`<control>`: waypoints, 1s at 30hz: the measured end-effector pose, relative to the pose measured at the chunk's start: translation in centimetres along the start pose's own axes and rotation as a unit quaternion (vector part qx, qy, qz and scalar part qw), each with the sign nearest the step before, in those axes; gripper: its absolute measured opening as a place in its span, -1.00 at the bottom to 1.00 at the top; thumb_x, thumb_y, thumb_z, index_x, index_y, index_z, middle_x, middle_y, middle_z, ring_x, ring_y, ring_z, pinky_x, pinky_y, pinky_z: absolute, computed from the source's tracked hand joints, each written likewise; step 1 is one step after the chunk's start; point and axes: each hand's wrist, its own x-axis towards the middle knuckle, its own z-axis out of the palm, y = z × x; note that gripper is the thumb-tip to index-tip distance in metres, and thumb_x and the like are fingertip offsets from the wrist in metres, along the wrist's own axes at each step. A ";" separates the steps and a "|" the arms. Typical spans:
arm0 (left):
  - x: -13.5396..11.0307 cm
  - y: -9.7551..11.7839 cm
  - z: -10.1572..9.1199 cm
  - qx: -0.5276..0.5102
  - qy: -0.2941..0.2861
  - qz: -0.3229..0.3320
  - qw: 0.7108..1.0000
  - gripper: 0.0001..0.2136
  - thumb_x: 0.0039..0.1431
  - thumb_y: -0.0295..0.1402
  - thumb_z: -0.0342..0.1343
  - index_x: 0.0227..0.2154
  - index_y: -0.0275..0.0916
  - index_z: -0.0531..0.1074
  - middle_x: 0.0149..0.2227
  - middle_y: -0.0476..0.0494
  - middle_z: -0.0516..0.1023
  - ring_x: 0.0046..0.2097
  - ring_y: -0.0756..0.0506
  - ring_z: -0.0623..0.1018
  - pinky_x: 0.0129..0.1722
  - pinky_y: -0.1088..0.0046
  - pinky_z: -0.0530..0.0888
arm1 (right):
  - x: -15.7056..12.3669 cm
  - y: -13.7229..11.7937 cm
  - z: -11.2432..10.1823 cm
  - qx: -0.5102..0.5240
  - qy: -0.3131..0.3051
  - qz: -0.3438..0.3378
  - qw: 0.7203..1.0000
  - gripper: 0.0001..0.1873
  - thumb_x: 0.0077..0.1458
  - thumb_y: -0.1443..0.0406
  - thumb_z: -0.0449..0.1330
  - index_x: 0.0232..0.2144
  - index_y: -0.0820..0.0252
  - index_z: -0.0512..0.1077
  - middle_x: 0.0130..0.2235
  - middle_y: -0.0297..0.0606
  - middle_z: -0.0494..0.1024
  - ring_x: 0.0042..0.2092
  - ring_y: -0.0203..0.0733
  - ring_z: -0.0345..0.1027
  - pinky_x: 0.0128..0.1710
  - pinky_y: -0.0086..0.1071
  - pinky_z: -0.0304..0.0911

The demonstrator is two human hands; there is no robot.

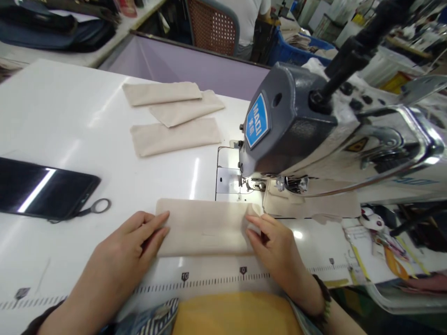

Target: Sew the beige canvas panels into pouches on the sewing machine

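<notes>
A beige rectangular fabric piece (206,230) lies in front of the sewing machine (289,116), held at both ends. My left hand (129,246) pinches its left edge between thumb and fingers. At the other end, my right hand (274,242) grips the right edge, where the upper corner is slightly folded up. The presser foot and needle area (249,184) sit just beyond the cloth's upper right corner. Further back on the table, several similar beige pieces (178,137) lie loosely, two of them overlapping.
A black phone (45,186) with a ring strap (99,205) rests at the left. A printed ruler scale (209,281) runs along the front edge. More beige fabric (314,204) lies under the machine arm. Small tools (391,251) lie at the right. Behind are a chair (213,28), a person and a blue bin (296,49).
</notes>
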 end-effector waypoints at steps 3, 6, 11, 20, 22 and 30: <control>0.0 -0.1 0.1 -0.002 -0.001 0.000 1.000 -0.67 0.24 -0.12 -0.15 -0.15 -0.15 0.42 -0.32 -0.03 0.45 -0.35 -0.06 0.51 -0.34 0.43 0.44 | 0.1 -0.1 -0.1 -0.008 -0.006 0.014 1.000 -0.74 0.06 0.38 0.05 -0.23 0.29 0.49 -0.40 -0.23 0.50 -0.40 -0.23 0.36 -0.40 -0.42 0.28; 0.1 -0.2 0.0 0.008 0.005 0.011 1.000 -0.68 0.25 -0.14 -0.15 -0.15 -0.16 0.42 -0.33 -0.03 0.45 -0.35 -0.06 0.50 -0.31 0.41 0.45 | 0.1 -0.1 -0.4 -0.061 -0.016 0.018 0.998 -0.73 0.07 0.35 0.09 -0.19 0.33 0.47 -0.45 -0.24 0.49 -0.45 -0.22 0.34 -0.43 -0.40 0.25; 0.2 -0.5 0.1 0.020 0.008 0.035 0.999 -0.66 0.26 -0.15 -0.15 -0.15 -0.22 0.42 -0.34 -0.05 0.44 -0.36 -0.05 0.50 -0.33 0.43 0.46 | -0.2 0.3 -0.9 -0.183 -0.014 0.006 0.983 -0.65 0.10 0.18 0.16 -0.12 0.28 0.46 -0.53 -0.29 0.46 -0.52 -0.23 0.32 -0.53 -0.42 0.15; 1.0 0.4 -0.5 0.105 0.013 0.131 0.986 -0.68 0.29 -0.32 -0.20 -0.04 -0.29 0.36 0.03 -0.37 0.28 -0.02 -0.28 0.40 -0.15 0.11 0.45 | 0.5 -0.2 -1.1 -0.317 0.007 -0.040 0.948 -0.66 -0.08 0.20 0.32 -0.25 0.30 0.47 -0.39 -0.20 0.42 -0.39 -0.11 0.33 -0.47 -0.32 0.28; 1.4 0.6 -0.7 0.097 -0.033 0.206 0.973 -0.66 0.30 -0.39 -0.26 0.06 -0.17 0.27 0.17 -0.24 0.18 0.17 -0.25 0.24 0.05 0.08 0.34 | 0.8 -0.2 -1.0 -0.321 0.029 -0.096 0.942 -0.73 0.01 0.27 0.25 -0.23 0.35 0.46 -0.28 -0.07 0.45 -0.25 -0.01 0.34 -0.32 -0.22 0.34; 3.2 5.4 -0.4 0.157 -0.110 0.219 0.957 -0.64 0.30 -0.24 -0.17 0.02 -0.36 0.28 -0.13 -0.28 0.42 -0.08 -0.20 0.41 -0.07 0.19 0.41 | 2.0 -1.4 0.7 -0.225 -0.087 -0.310 0.920 -0.73 0.18 0.45 -0.05 -0.16 0.41 0.40 -0.10 0.02 0.43 -0.05 -0.05 0.26 0.00 -0.15 0.24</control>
